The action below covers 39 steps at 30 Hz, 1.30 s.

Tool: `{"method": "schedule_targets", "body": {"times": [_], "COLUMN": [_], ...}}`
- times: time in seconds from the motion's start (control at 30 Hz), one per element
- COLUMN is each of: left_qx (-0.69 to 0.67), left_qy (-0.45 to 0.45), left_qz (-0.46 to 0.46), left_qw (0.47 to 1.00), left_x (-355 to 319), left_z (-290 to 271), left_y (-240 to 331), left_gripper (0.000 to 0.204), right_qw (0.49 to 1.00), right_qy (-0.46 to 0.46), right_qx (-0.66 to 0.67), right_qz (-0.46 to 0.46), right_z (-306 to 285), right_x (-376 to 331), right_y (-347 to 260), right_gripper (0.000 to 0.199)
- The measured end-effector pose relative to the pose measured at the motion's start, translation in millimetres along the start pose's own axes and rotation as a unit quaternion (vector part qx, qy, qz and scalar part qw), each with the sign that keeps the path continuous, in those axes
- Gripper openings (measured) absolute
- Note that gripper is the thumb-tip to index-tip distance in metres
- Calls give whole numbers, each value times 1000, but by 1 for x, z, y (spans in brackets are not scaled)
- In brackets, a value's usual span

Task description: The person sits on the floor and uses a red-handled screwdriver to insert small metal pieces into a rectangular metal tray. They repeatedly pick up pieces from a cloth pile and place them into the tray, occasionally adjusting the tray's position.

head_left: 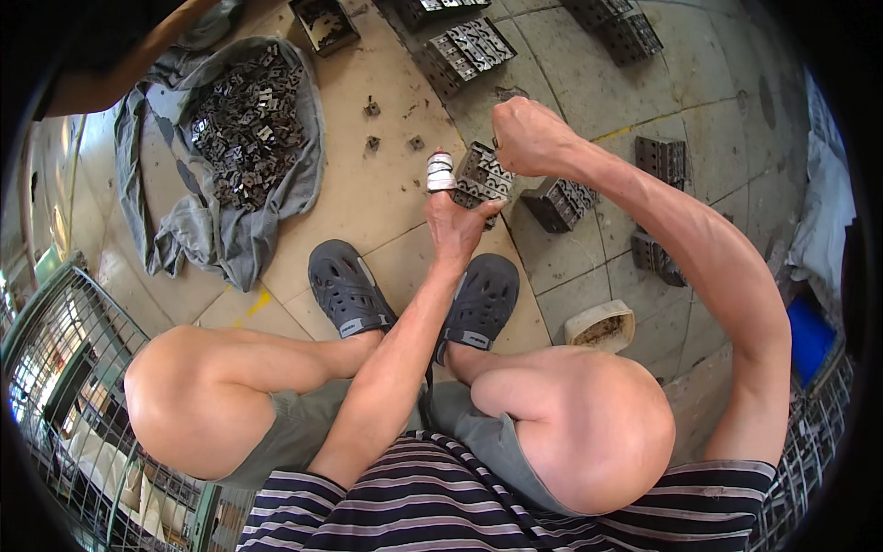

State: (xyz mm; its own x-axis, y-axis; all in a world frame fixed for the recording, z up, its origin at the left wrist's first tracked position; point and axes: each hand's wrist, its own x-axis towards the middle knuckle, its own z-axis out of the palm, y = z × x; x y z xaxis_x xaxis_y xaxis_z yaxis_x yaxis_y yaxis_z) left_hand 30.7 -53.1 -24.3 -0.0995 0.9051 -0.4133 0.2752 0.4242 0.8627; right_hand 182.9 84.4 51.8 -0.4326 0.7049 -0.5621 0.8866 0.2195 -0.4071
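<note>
My left hand [451,219] grips the near end of a dark block of stacked metal parts [485,173] on the floor. Its thumb presses along the near right edge, and one finger, wrapped in white tape, points away past the left side. Beside the far right corner of that block, my right hand [532,136] is curled into a fist; what its fingers hold, if anything, is hidden. Just right of the block sits a similar stack [559,204]. Several small loose metal pieces [372,108] lie on the floor to the left.
A grey cloth [311,175] at the left bears a heap of small metal parts [250,129]. Further stacks [469,51] stand at the back and right. A metal box [324,26] is far left, a whitish tub [600,327] near right. A person's arm [138,55] reaches in at upper left.
</note>
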Motion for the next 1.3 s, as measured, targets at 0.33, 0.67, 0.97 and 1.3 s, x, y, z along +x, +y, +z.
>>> {"method": "schedule_targets", "body": {"times": [0.33, 0.67, 0.97, 1.3], "left_qx": [-14, 303, 196, 248], "left_qy": [-2, 35, -11, 24], "left_qz": [20, 58, -27, 35], "left_qw": [1000, 950, 980, 968], "left_x": [-1, 29, 60, 55], "left_z": [-1, 12, 15, 23], "left_y": [-4, 11, 10, 7], "left_gripper": [82, 66, 50, 52], "right_qw": [996, 940, 837, 808], "right_qy": [16, 335, 377, 352], "right_qx": [-87, 62, 341, 422], "right_qz": [1, -32, 202, 213], "right_z": [3, -13, 77, 109], "right_x": [-12, -57, -103, -76], "right_y": [-5, 25, 30, 23], "right_gripper": [14, 15, 20, 24]}}
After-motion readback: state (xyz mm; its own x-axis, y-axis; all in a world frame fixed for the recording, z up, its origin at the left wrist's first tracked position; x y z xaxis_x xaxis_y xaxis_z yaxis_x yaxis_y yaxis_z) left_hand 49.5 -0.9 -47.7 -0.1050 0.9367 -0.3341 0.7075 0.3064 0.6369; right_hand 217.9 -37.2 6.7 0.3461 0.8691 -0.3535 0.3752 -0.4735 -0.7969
